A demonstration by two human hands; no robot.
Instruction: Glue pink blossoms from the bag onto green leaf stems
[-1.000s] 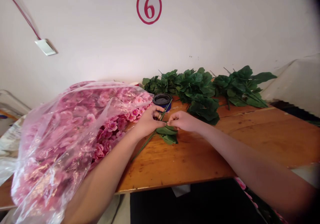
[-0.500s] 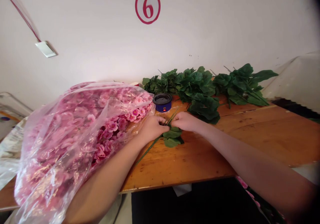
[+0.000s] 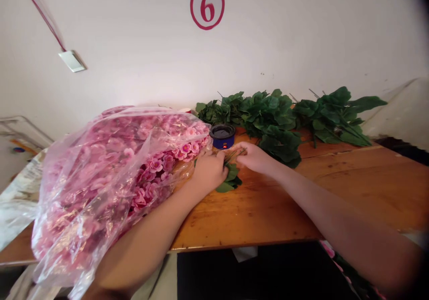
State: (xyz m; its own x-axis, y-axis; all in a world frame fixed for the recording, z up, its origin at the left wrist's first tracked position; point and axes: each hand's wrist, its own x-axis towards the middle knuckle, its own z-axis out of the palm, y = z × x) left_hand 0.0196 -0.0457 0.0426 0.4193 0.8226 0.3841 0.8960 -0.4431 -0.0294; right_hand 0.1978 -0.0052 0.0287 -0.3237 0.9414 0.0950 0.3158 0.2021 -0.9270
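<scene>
Closed around a small artificial leaf spray [image 3: 228,183], my left hand [image 3: 210,170] is just in front of a small blue pot [image 3: 223,136] with a dark top and a red light. The green leaves hang out below its fingers toward the table front. My right hand [image 3: 250,157] pinches the thin stem ends of the same spray, to the right of the left hand. The exact finger contact is partly hidden.
A clear plastic bag of pink artificial flowers [image 3: 114,179] fills the left of the wooden table [image 3: 268,215]. Several bunches of green leaves [image 3: 268,112] lie along the wall at the back right. A pale cloth [image 3: 398,108] hangs at the far right.
My left hand has turned over the stems, now covering more of them. The long stem that stuck out toward the table front no longer shows there. The view has shifted slightly left.
</scene>
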